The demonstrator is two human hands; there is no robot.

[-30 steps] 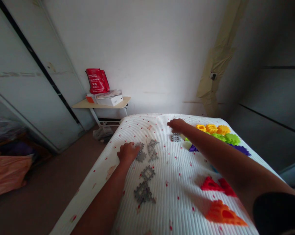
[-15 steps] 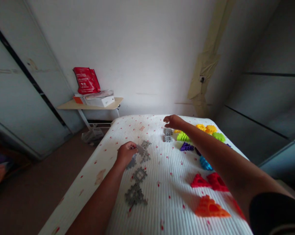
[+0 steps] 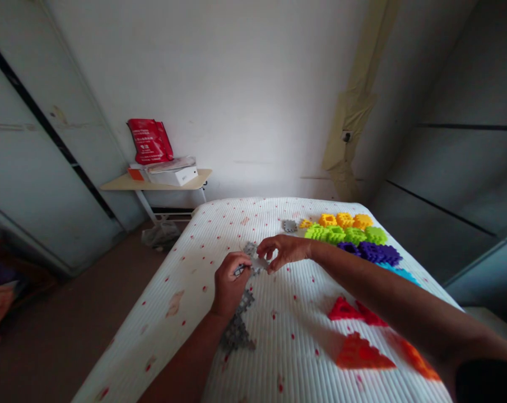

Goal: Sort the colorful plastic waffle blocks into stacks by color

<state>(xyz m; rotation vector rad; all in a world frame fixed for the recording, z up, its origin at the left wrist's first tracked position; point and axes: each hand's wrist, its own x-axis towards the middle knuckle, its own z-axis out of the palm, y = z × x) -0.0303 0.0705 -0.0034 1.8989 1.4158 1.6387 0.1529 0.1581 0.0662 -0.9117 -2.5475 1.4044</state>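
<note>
- Left hand [image 3: 230, 282]: thumb and fingers pinched on a gray notched piece [image 3: 239, 270]; its far end hidden.
- Dark gray notched pieces [image 3: 237, 332]: on the white quilted bedcover [image 3: 161, 305]; partly behind left hand and forearm.
- Pale gray plate [image 3: 259, 262]: between the hands.
- Right hand [image 3: 285, 249]: thumb and fingers parted, curved by the plate; contact unclear.
- Toothed gray square [image 3: 289, 225]: farther back; near yellow blocks [image 3: 344, 220].
- Red triangular block [image 3: 343, 309]: nearer; orange triangular block [image 3: 362, 354] beyond it, rightward and closer.

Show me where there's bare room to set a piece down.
Bare sheet lies between the near gray pieces and the red triangles, and left of the left hand. Crowded: between it and the right hand, and at the green blocks.
</note>
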